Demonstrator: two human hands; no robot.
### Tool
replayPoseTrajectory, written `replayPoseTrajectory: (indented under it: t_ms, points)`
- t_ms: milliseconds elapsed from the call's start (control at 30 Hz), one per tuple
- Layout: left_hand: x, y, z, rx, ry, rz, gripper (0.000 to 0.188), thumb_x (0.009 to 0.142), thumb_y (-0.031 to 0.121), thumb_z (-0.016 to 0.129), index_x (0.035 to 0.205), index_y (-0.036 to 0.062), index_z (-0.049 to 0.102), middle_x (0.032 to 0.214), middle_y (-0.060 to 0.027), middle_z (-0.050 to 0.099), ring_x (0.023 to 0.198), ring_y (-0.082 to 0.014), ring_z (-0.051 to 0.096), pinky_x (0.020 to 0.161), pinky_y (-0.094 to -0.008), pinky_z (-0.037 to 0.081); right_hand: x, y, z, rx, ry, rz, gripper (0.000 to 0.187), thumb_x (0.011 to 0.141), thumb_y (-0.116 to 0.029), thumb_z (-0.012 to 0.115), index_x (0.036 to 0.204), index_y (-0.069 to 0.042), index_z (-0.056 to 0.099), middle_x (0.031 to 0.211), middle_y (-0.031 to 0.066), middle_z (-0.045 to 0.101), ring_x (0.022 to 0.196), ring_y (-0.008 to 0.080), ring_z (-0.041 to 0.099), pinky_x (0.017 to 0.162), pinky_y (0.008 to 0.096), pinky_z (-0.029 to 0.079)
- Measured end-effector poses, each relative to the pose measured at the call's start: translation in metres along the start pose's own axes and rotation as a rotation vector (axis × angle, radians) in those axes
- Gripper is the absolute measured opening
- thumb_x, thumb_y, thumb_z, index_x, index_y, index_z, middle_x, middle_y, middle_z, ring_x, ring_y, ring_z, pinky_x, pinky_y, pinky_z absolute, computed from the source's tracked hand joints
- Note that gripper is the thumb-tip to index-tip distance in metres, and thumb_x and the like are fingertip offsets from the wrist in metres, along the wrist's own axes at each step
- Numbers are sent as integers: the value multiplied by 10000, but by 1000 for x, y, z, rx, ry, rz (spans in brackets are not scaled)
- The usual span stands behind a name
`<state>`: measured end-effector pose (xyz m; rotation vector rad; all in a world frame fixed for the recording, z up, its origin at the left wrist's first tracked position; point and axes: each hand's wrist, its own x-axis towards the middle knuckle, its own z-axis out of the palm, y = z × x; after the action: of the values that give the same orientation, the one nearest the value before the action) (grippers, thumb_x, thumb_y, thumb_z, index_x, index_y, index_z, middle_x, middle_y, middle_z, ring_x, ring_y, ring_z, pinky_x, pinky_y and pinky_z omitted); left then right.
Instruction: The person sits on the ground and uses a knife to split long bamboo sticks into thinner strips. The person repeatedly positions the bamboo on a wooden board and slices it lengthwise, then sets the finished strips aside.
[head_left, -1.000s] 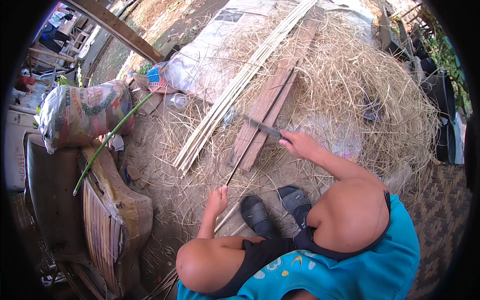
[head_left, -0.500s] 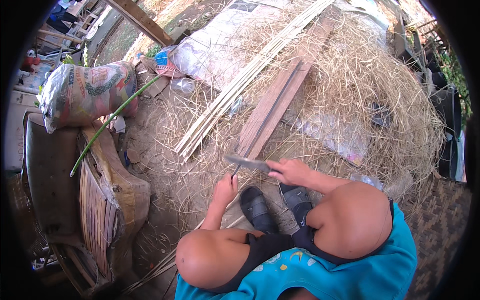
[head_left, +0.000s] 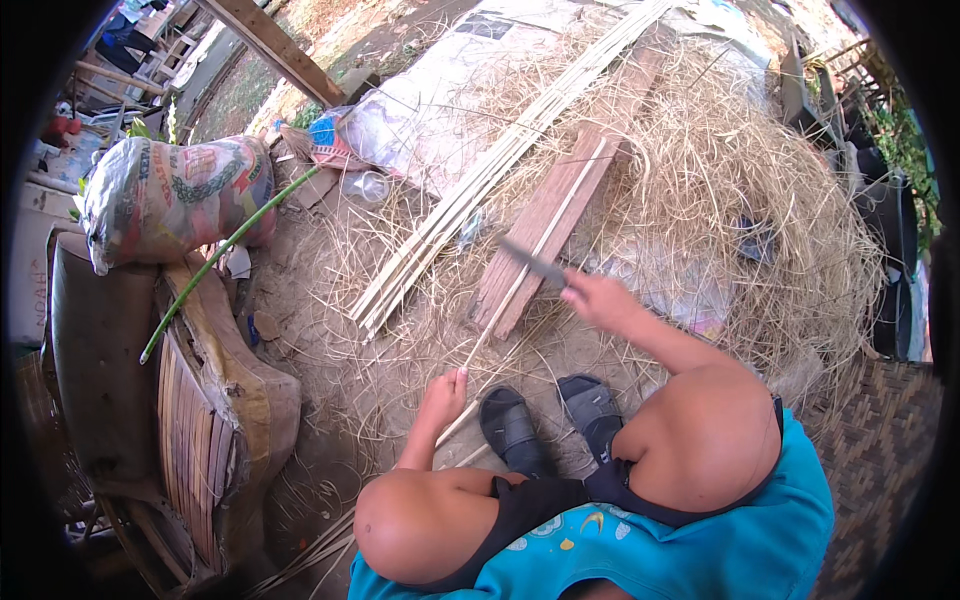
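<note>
My left hand (head_left: 442, 400) is closed around the near end of a thin bamboo strip (head_left: 546, 234). The strip runs away from me along a brown wooden plank (head_left: 582, 190), its pale side up. My right hand (head_left: 600, 298) grips a knife (head_left: 530, 259), whose blade lies across the strip over the near part of the plank. Whether the edge touches the strip I cannot tell. To the left of the plank rests a bundle of long pale bamboo strips (head_left: 455, 215).
Curly shavings (head_left: 760, 190) heap up right of the plank, partly over pale sheeting. At left stand a stuffed sack (head_left: 180, 195), a green stalk (head_left: 225, 245) and a worn slatted wooden seat (head_left: 190, 440). My sandalled feet are below the plank; woven matting (head_left: 880, 450) lies at right.
The strip on the plank showed a dark side and now shows a pale one. My right hand and knife have moved forward along it, away from my left hand.
</note>
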<state>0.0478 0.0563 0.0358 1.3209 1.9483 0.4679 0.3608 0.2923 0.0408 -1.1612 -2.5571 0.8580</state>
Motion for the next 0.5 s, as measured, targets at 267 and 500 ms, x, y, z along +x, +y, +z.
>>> replayPoseTrajectory:
  t_ms: [267, 500]
  points:
    - [-24, -33, 13, -245, -157, -227, 538, 1074, 416, 492, 721, 10, 519, 589, -43, 421, 607, -137, 375, 567, -388, 380, 35, 118, -59, -259, 145, 232, 457, 1014, -479, 548, 1385, -215, 586, 865, 172, 688, 737, 401, 696, 694, 513, 565]
    - [-45, -31, -34, -124, -165, -274, 546, 1076, 431, 489, 696, 42, 546, 630, 18, 503, 617, -93, 408, 570, -315, 376, 4, 6, -13, -136, -17, -40, 459, 1054, -477, 478, 1347, -137, 573, 957, 209, 675, 795, 370, 707, 695, 487, 583]
